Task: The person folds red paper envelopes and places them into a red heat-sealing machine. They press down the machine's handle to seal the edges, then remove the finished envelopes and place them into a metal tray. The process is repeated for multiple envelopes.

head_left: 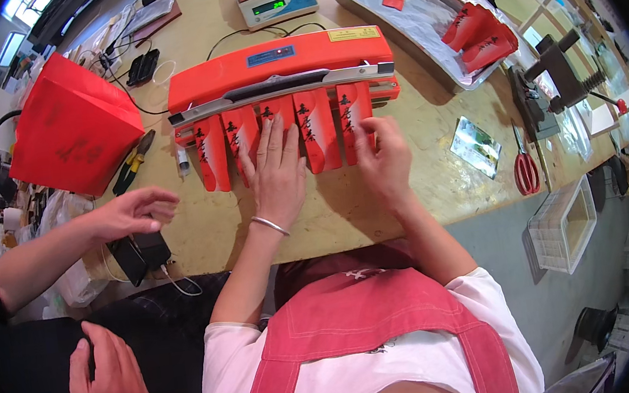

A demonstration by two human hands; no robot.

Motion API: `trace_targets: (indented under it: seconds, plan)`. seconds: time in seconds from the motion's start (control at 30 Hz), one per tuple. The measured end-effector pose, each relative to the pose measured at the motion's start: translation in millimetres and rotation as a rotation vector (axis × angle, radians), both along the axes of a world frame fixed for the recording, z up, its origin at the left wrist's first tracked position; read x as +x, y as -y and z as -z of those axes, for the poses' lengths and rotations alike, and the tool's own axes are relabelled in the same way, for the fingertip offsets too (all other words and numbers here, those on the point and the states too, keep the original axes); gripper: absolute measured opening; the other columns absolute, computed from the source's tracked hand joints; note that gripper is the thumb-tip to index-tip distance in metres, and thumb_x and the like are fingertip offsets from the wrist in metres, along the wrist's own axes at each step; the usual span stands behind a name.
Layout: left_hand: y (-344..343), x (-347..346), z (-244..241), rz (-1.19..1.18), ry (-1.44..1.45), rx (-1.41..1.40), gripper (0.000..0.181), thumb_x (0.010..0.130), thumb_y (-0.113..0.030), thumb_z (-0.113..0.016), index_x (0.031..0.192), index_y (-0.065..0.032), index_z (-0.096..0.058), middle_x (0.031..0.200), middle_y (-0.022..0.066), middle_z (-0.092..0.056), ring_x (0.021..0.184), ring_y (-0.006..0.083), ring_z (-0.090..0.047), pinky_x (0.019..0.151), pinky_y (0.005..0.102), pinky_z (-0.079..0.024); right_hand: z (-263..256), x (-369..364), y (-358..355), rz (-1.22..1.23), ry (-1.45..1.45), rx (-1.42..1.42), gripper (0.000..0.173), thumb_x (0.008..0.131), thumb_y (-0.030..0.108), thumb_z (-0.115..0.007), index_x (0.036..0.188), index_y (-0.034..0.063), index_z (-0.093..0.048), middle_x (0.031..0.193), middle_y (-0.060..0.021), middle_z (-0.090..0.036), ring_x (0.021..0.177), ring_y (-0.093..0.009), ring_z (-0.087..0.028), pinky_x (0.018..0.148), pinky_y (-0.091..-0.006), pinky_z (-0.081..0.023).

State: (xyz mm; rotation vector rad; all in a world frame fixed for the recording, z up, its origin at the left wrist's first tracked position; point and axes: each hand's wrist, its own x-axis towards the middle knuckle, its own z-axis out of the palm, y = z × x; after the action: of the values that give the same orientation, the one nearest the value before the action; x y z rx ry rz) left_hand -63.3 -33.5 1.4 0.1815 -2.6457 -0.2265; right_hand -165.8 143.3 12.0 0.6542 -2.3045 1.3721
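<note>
Several slim red packets with dark characters hang side by side from the front of a red heat sealer [281, 60], their upper ends under its metal-edged bar [301, 81]. My left hand [277, 171], with a silver bangle at the wrist, lies palm down on the middle packet [275, 108], fingers slightly spread. Between it and my right hand hangs another packet [317, 132]. My right hand [386, 150] has its thumb and curled fingers at the right edge of the rightmost packet [348, 108]. At the far left are two more packets, one packet [212, 156] outermost.
A co-worker's hands [130, 214] are at the left. A digital scale [281, 5] stands behind the sealer. A metal tray [383, 31] holds red packets [483, 40]. Around lie pliers [133, 164], scissors [525, 169], a red bag [77, 130] and a lever press [556, 73].
</note>
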Motion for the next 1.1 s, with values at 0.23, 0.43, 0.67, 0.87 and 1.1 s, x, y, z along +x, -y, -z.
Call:
trace_targets:
  seconds: [0.23, 0.43, 0.67, 0.87, 1.1]
  plan:
    - [-30, -28, -8, 0.116, 0.051, -0.051, 0.071, 0.092, -0.031, -0.074, 0.155, -0.0092, -0.05, 0.166, 0.0157, -0.039, 0.156, 0.0291, -0.033, 0.125, 0.0649, -0.012, 34, -36, -18, -0.003, 0.251, -0.121, 0.023, 0.094, 0.017, -0.074, 0.094, -0.0017, -0.061, 0.082, -0.0172, -0.067, 0.075, -0.036, -0.066, 0.069, -0.0463, -0.052]
    - [-40, -49, -3, 0.068, 0.027, -0.13, 0.069, 0.094, -0.033, -0.072, 0.157, -0.0148, -0.049, 0.163, 0.015, -0.042, 0.154, 0.0295, -0.036, 0.124, 0.0664, -0.013, 30, -45, -5, -0.177, 0.444, -0.445, 0.02, 0.096, 0.005, -0.072, 0.105, 0.0003, -0.056, 0.083, -0.0087, -0.069, 0.072, -0.012, -0.067, 0.066, -0.0296, -0.054]
    - [-51, -62, -8, 0.044, -0.002, -0.136, 0.064, 0.097, -0.034, -0.069, 0.156, -0.0207, -0.05, 0.158, 0.0119, -0.045, 0.149, 0.0307, -0.039, 0.122, 0.0652, -0.019, 34, -52, -8, -0.323, 0.505, -0.598, 0.018, 0.098, 0.002, -0.07, 0.106, 0.0005, -0.054, 0.086, -0.0039, -0.069, 0.073, -0.006, -0.064, 0.062, -0.0235, -0.049]
    - [-59, -67, -2, 0.009, 0.004, -0.08, 0.065, 0.098, -0.037, -0.067, 0.158, -0.0208, -0.048, 0.161, 0.0131, -0.041, 0.15, 0.0321, -0.036, 0.122, 0.0642, -0.021, 34, -60, -12, -0.252, 0.546, -0.56, 0.013, 0.1, 0.007, -0.069, 0.106, -0.003, -0.063, 0.08, -0.0026, -0.071, 0.07, -0.005, -0.062, 0.06, -0.0253, -0.048]
    - [-63, -74, 3, -0.054, 0.005, -0.061, 0.077, 0.096, -0.045, -0.068, 0.16, -0.0112, -0.042, 0.165, 0.0147, -0.039, 0.151, 0.0321, -0.036, 0.123, 0.0644, -0.018, 41, -64, -8, -0.194, 0.436, -0.581, 0.016, 0.1, 0.011, -0.07, 0.098, -0.0047, -0.069, 0.076, -0.0041, -0.072, 0.069, -0.006, -0.064, 0.063, -0.0264, -0.051]
